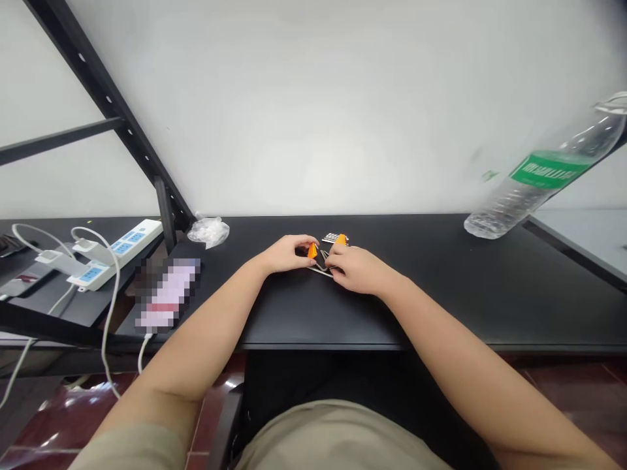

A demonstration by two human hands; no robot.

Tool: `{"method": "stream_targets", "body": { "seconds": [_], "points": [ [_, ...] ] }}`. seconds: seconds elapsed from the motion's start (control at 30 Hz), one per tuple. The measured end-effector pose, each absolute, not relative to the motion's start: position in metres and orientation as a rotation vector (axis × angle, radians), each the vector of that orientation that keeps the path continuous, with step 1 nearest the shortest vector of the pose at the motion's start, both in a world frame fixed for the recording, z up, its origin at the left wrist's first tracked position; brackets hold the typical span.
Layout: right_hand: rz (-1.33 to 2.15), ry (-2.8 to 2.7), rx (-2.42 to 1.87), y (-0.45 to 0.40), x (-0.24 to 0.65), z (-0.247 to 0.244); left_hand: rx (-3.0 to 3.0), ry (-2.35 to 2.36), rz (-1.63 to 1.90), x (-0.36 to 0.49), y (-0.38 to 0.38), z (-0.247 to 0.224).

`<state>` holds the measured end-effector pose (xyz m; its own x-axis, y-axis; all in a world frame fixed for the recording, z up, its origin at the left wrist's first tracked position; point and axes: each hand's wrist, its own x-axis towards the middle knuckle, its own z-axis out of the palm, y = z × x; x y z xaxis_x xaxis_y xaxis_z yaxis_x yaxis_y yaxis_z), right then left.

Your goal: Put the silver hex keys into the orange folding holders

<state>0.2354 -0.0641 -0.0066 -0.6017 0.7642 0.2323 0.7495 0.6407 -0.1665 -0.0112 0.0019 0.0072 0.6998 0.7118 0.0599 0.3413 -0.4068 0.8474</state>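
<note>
My left hand (287,253) rests over the middle of the black table, thumb and fingers closed round a small orange piece (312,250). To its right, my right hand (361,269) has its fingers bent together at some thin, pale, wire-like parts (323,256) between the hands. What exactly those fingertips grip is hidden. A second orange piece (341,239) shows just behind the right fingers, beside a small black-and-white striped piece (330,238). Along the near side, a thin pale edge (321,271) runs between both hands. These parts are too small to name.
A large clear bottle with a green label (543,170) stands at the right back. On the left are a crumpled clear plastic bag (209,232), a blurred-out phone (169,294) on a cable, and a white power strip (120,254). A black metal frame (110,104) rises there.
</note>
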Motion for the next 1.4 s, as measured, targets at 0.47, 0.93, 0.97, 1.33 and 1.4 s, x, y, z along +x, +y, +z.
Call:
{"method": "stream_targets", "body": {
  "seconds": [0.47, 0.93, 0.97, 1.33, 1.4],
  "points": [
    [0.375, -2.464, -1.198, -0.068, 0.244, -0.001, 1.988, 0.78, 0.474, -0.011, -0.001, 0.013],
    [0.306, -2.336, -1.36, -0.052, 0.251, -0.014, 1.963, 0.781, 0.563, -0.004, -0.002, 0.005],
    [0.299, -2.336, -1.365, -0.05, 0.251, -0.016, 1.96, 0.793, 0.593, -0.002, -0.002, 0.004],
    [0.294, -2.376, -1.34, -0.046, 0.254, -0.018, 1.961, 0.847, 0.608, -0.001, 0.004, -0.009],
    [0.299, -2.374, -1.404, -0.043, 0.255, -0.016, 1.975, 0.852, 0.587, -0.001, 0.002, -0.006]
  ]
}}
